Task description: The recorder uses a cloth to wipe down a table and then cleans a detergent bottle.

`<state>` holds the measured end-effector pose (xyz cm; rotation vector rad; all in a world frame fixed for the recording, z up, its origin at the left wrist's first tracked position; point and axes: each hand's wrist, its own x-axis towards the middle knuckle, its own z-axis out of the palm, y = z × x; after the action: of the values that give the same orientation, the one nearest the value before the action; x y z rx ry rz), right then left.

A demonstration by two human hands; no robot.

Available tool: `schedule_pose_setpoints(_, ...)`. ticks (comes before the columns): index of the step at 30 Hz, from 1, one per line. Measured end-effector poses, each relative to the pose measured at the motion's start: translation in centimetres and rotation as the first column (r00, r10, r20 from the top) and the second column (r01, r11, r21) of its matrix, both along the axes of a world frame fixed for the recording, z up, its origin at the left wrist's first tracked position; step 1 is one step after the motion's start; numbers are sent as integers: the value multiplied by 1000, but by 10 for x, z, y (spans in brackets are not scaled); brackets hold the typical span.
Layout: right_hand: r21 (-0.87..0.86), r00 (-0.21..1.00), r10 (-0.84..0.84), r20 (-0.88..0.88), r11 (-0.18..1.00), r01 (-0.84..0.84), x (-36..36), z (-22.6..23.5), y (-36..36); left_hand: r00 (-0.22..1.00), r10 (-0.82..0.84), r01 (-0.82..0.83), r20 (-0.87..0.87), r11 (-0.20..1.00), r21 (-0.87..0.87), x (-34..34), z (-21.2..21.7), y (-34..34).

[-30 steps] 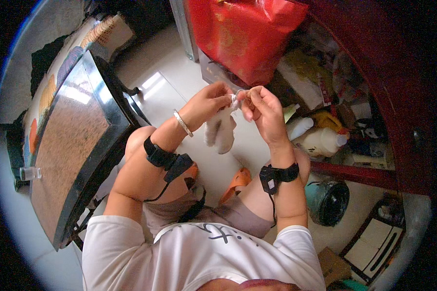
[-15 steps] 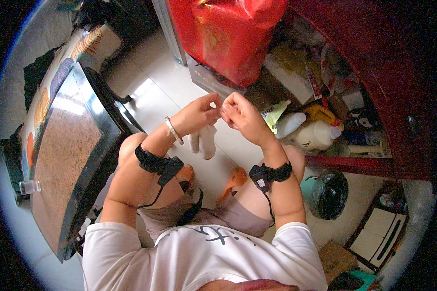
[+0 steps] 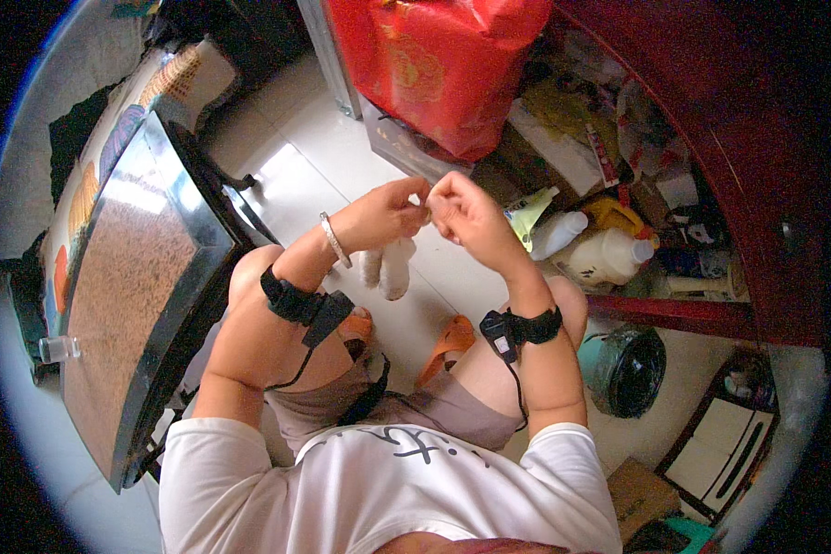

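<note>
My two hands meet in front of me above the floor, fingertips close together. My left hand, with a bracelet at its wrist, is closed in a pinch. Facing it, my right hand has its fingers curled in, thumb against them. Whatever lies between the fingertips is too small or hidden to name. Just below my left hand appear two pale, rounded, soft-looking shapes side by side; I cannot tell whether they hang from the hand or rest lower down.
Ahead stands a red bag. To its right an open dark red cabinet holds white bottles, a pale green pouch and clutter. A lined bin is at right, a brown-topped table at left bearing a small glass.
Both hands have shifted only slightly. The left fingers have turned and closed in more toward the right fingertips. The whole view has moved a little.
</note>
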<state>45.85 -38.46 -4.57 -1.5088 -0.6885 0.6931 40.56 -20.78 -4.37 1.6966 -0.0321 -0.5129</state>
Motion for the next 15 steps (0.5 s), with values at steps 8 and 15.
schedule_pose_setpoints(8, -39, 989, -90, -117, 996, 86, 4, 1, -7, 962, 265, -256, 62, 958, -128, 6, 6, 0)
schedule_pose_setpoints(15, 123, 994, 34, -100, 992, -22, 7, 1, -9, 941, 335, -323, 44, 930, -175, 8, 0, 8)
